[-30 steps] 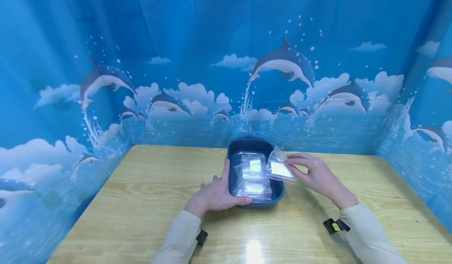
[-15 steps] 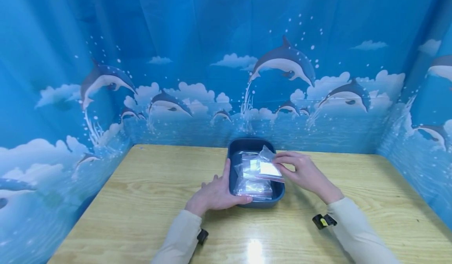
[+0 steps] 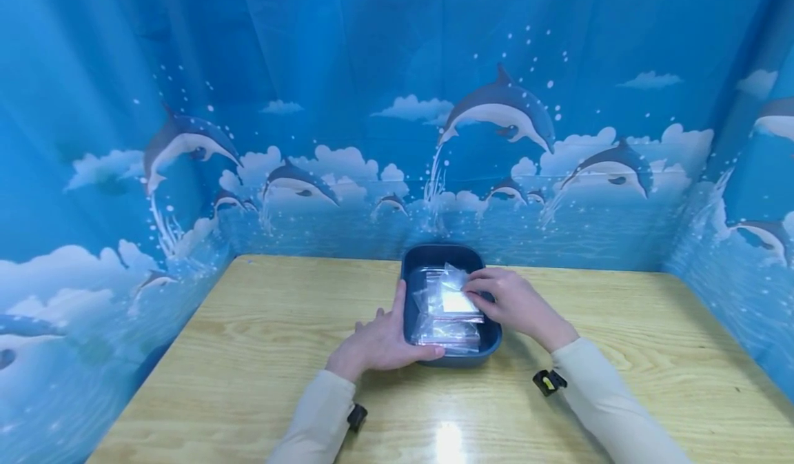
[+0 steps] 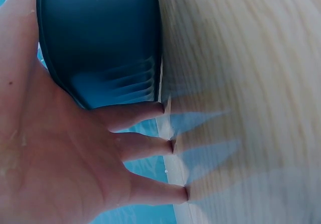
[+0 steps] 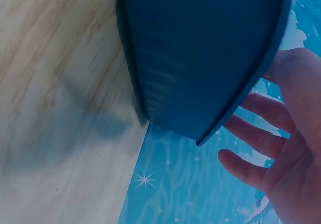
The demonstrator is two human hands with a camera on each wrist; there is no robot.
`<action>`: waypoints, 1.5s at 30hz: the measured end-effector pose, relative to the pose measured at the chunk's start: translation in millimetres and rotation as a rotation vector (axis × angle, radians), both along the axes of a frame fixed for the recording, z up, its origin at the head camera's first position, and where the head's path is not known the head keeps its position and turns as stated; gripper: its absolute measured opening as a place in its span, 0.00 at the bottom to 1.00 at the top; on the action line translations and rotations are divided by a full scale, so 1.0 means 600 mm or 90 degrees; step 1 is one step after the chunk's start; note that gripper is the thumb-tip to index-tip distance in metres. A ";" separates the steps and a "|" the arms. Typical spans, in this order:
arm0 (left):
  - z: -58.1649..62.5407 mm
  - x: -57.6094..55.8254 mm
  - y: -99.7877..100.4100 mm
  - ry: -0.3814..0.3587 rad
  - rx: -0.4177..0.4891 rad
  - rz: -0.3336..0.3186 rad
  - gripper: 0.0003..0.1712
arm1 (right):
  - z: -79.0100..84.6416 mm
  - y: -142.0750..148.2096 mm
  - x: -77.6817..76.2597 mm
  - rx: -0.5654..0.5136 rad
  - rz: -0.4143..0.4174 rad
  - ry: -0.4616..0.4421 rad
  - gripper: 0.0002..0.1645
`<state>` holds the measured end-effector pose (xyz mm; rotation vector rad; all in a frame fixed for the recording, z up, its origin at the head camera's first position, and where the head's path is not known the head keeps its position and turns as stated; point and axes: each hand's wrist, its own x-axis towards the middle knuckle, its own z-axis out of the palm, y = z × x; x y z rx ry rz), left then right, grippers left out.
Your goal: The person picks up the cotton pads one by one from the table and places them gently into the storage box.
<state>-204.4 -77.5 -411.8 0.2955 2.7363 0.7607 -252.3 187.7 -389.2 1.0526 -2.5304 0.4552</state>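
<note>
A dark blue plastic bin (image 3: 459, 362) stands at the far edge of the table, with several clear zip-lock bags (image 3: 448, 333) lying inside it. My right hand (image 3: 517, 307) reaches over the bin's right rim and pinches one small zip-lock bag (image 3: 457, 303) with a white panel and a reddish seal strip, above the others. In the right wrist view the bin wall (image 5: 200, 58) hides the bag and the fingertips nearest it. My left hand (image 3: 384, 340) rests against the bin's near left corner, thumb along the front rim. In the left wrist view its fingers (image 4: 150, 189) are straight and spread, their tips at the tabletop.
The bin stands on a light wooden table (image 3: 279, 354). A blue curtain (image 3: 347, 105) printed with dolphins hangs right behind the table and along both sides. Black wrist devices (image 3: 548, 382) sit at both sleeves.
My right hand has moved left with the pinched zip-lock bag, from the bin's right rim to over the bags inside. The left hand and bin have stayed in place.
</note>
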 end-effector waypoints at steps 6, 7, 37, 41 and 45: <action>-0.001 0.000 0.001 0.005 -0.001 -0.007 0.80 | -0.004 -0.010 -0.005 0.050 -0.006 -0.008 0.08; -0.001 0.000 0.002 0.004 -0.001 -0.007 0.80 | -0.003 -0.011 -0.005 0.057 -0.009 -0.009 0.08; -0.003 -0.002 0.000 0.007 -0.002 -0.005 0.79 | -0.018 -0.062 0.014 0.240 -0.042 -0.054 0.25; -0.003 -0.002 -0.001 0.005 -0.005 -0.005 0.79 | -0.018 -0.061 0.013 0.226 -0.038 -0.036 0.25; -0.002 -0.003 -0.002 0.004 -0.006 -0.004 0.79 | -0.018 -0.059 0.013 0.210 -0.035 -0.018 0.26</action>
